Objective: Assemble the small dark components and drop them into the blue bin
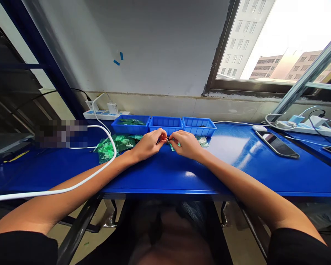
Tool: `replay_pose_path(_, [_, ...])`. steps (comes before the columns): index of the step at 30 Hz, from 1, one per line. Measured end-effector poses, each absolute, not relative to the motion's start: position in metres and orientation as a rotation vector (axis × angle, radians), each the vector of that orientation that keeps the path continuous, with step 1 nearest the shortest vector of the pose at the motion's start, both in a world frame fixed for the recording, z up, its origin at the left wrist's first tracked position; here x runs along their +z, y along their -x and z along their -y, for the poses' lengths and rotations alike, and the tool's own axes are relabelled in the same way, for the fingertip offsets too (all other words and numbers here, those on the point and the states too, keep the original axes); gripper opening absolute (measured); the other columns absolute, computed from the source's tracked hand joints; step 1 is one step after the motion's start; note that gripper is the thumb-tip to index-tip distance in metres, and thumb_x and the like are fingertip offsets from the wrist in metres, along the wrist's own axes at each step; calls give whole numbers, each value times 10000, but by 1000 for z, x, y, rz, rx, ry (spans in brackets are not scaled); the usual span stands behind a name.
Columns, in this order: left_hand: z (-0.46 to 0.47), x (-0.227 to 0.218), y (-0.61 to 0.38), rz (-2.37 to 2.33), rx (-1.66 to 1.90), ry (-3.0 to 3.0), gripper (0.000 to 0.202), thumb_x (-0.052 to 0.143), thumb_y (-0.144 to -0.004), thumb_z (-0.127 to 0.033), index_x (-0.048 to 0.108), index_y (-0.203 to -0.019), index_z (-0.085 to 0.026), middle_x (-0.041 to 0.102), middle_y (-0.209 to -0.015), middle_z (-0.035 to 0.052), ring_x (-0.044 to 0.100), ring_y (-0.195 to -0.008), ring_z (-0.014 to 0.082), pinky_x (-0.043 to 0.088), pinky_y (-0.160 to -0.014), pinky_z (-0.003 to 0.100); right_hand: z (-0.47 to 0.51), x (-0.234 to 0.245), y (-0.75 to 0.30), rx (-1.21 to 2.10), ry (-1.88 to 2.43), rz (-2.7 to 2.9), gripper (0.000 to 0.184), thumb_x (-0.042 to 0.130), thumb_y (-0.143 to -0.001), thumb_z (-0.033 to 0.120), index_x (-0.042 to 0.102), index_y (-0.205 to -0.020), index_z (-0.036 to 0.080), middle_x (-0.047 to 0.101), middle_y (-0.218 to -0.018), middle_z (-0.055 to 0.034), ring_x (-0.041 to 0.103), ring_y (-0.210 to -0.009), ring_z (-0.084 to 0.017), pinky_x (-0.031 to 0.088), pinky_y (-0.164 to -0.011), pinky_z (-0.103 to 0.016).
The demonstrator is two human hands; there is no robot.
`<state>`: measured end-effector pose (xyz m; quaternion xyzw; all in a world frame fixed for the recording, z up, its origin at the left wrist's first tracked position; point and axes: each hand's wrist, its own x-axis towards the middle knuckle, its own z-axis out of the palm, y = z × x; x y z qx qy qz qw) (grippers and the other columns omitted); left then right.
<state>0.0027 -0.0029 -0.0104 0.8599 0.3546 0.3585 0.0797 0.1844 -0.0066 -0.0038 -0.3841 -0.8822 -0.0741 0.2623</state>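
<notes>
My left hand point(150, 144) and my right hand point(186, 144) meet over the blue table, fingertips pinched close together. From my right fingertips a small green circuit board strip point(171, 146) slants down. A tiny dark part shows where the fingertips meet; my left fingers close on it, but its kind is too small to tell. Beside my left hand lie clear bags of green boards point(106, 150). Another clear bag point(202, 141) lies behind my right hand. Beyond the hands stand a left blue bin point(130, 128) with green boards, a middle blue bin point(165, 130) and a right blue bin point(200, 131) with small dark parts.
A white cable point(79, 181) arches across my left forearm. Power strips stand at the back left point(106, 115) and the right point(306, 127). A phone point(278, 144) lies on the right of the blue table point(168, 180). A blurred patch covers the far left.
</notes>
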Motion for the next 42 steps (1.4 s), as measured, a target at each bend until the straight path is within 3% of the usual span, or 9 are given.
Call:
replay_pose_path(18, [3,-13,-4,-1087,1093,-2557,99,488,-813,-228,516,-896,-184,652,-784,9,618,-695,130,466,-623,221,7,-4,-183,-219,1081,2401,127,492,-832,165,619,-828,158,655,-764,-50,575,-738,-153,382,-679,-242])
replay_pose_path(33, [3,-11,-2,-1044,1050,-2644,58,445,-791,-192,502,-783,-185,615,-717,1,575,-627,123,422,-576,221,8,-4,-182,-234,1086,2429,130,492,-825,155,622,-822,155,671,-798,-63,582,-766,-164,382,-690,-251])
replay_pose_path(42, [3,-12,-4,-1067,1070,-2542,75,477,-788,-258,490,-822,-193,647,-763,14,614,-673,139,471,-619,238,8,-3,-183,-241,1113,2404,150,483,-840,179,631,-844,152,666,-778,-59,579,-760,-162,376,-686,-249])
